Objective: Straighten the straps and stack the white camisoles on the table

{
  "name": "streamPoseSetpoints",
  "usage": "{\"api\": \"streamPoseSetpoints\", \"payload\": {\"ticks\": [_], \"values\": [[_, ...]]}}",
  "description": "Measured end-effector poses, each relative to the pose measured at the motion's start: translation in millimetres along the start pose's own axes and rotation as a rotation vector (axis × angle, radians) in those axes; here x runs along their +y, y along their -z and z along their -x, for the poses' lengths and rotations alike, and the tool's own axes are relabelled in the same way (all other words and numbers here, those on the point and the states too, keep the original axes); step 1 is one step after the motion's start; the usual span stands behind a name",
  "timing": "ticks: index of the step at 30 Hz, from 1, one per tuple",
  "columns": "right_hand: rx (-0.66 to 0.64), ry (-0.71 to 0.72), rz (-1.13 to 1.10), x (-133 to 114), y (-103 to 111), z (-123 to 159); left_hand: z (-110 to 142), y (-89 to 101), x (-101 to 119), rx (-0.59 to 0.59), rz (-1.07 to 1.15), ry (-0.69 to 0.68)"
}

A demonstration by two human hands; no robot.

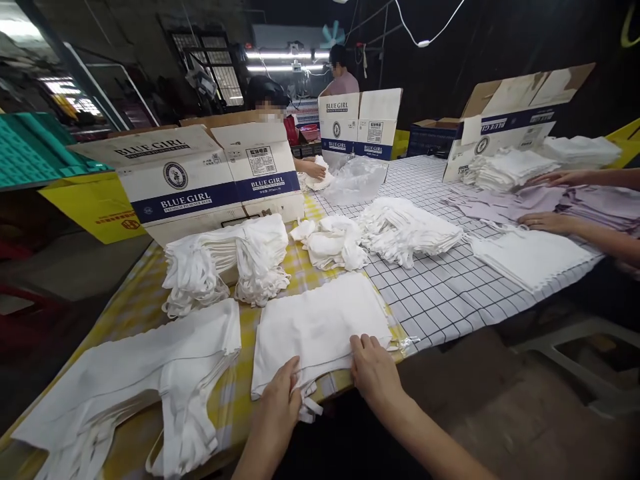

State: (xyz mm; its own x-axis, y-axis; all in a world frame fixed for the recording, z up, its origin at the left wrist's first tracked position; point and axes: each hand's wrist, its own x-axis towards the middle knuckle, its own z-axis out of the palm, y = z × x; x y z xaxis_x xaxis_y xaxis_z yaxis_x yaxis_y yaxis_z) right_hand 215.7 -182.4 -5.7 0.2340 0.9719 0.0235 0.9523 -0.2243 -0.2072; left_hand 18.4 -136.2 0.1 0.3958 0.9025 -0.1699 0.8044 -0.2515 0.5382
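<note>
A flat pile of folded white strappy garments [320, 320] lies at the front edge of the table, with a few straps hanging over. My left hand [277, 400] pinches its near left edge, thumb and fingers closed on the cloth. At the near right edge, my right hand [375, 373] has its fingers curled over the fabric. To the left, a thick stack of white garments [200, 340] droops its straps over the table edge. Behind it, another strappy white bundle [225, 260] leans near a carton. A crumpled white garment [335, 243] sits just beyond my pile.
Yellow checked cloth [225, 413] and white grid cloth [440, 307] cover the table. Open cartons [200, 173] stand along the back. At right, a co-worker's hands [550, 223] rest by lilac cloth [595, 203] and white piles. Two people are farther back.
</note>
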Motion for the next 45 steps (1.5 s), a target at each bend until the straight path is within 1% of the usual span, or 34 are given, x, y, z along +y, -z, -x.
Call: {"api": "streamPoseSetpoints", "payload": {"ticks": [2, 4, 7, 9, 11, 15, 17, 20, 23, 26, 30, 32, 37, 41, 43, 45], "values": [[-0.014, -0.008, 0.014, -1, 2, 0, 2, 9.5, -1, -0.029, 0.079, 0.055], [-0.014, -0.010, 0.023, -1, 3, 2, 3, 14.4, -4, -0.051, 0.158, 0.085], [-0.014, 0.001, 0.023, -1, 3, 5, 4, 17.7, -10, -0.105, 0.289, 0.101], [-0.032, 0.008, 0.024, -2, 3, 7, 2, 20.6, -13, -0.130, 0.335, 0.093], [-0.065, 0.004, 0.039, -4, 4, 7, -1, 24.6, -13, -0.099, 0.304, 0.059], [-0.126, -0.027, 0.073, -8, 5, 6, -14, 31.7, -11, 0.018, 0.225, -0.025], [-0.141, -0.038, 0.077, -9, 5, 6, -22, 32.9, -11, 0.034, 0.249, -0.034], [-0.140, -0.027, 0.055, -7, 5, 6, -33, 31.9, -14, 0.032, 0.291, -0.003], [-0.141, -0.030, -0.025, 0, 6, 4, -41, 29.4, -18, 0.015, 0.303, 0.014], [-0.139, -0.050, -0.170, 8, 9, -1, -47, 26.7, -22, -0.026, 0.319, 0.004], [-0.118, -0.017, -0.382, 19, 11, -8, -51, 23.2, -26, -0.063, 0.337, 0.005], [-0.112, 0.005, -0.434, 23, 12, -13, -54, 21.9, -27, -0.070, 0.344, 0.006], [-0.157, 0.060, -0.458, 31, 17, -28, -64, 21.9, -26, -0.060, 0.341, 0.021], [-0.167, 0.144, -0.561, 38, 19, -44, -71, 22.9, -25, -0.024, 0.312, 0.031], [-0.178, 0.154, -0.617, 42, 19, -52, -73, 22.8, -25, -0.011, 0.304, 0.040], [-0.187, 0.131, -0.653, 44, 17, -59, -73, 22.5, -25, -0.003, 0.304, 0.050]]}}
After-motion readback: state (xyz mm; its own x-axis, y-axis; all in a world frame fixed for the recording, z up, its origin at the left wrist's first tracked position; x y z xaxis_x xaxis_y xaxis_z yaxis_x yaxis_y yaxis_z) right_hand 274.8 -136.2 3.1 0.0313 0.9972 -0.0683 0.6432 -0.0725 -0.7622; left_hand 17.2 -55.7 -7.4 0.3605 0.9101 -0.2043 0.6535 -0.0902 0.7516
